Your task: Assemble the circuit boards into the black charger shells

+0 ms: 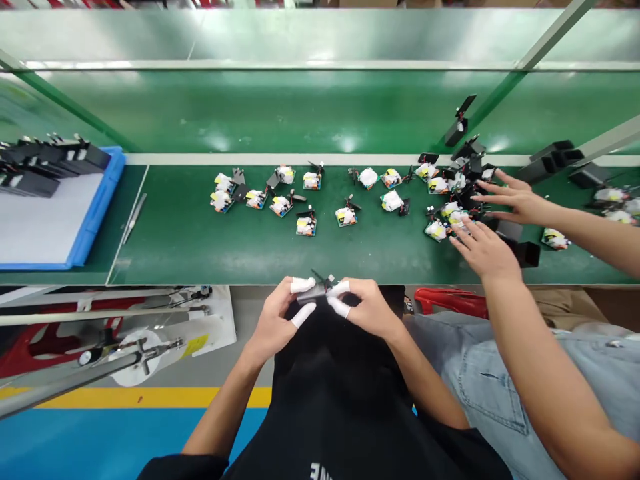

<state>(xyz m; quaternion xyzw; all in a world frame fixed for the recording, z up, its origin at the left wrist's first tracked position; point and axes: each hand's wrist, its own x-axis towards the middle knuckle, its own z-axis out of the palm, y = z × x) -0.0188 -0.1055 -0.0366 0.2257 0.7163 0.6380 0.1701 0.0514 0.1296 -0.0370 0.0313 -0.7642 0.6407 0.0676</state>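
Just off the bench's front edge, I hold a small black plastic housing (311, 294) between both hands. My left hand (280, 310) pinches its left part with white-covered thumb and finger. At its right end, my right hand (367, 307) closes its white-covered fingertips where a thin black piece and a small white connector stick up. What exactly the right fingertips grip is partly hidden. Beyond my hands, several small circuit boards with white filler, such as this circuit board (346, 215), lie scattered on the green bench (200, 247).
A co-worker's hands (487, 250) reach over clustered boards and black housings (545, 163) at right. A blue-rimmed tray (95, 220) of black housings stands at left. Near it lies a thin tool (134, 219). A metal frame (555, 33) rises behind the bench.
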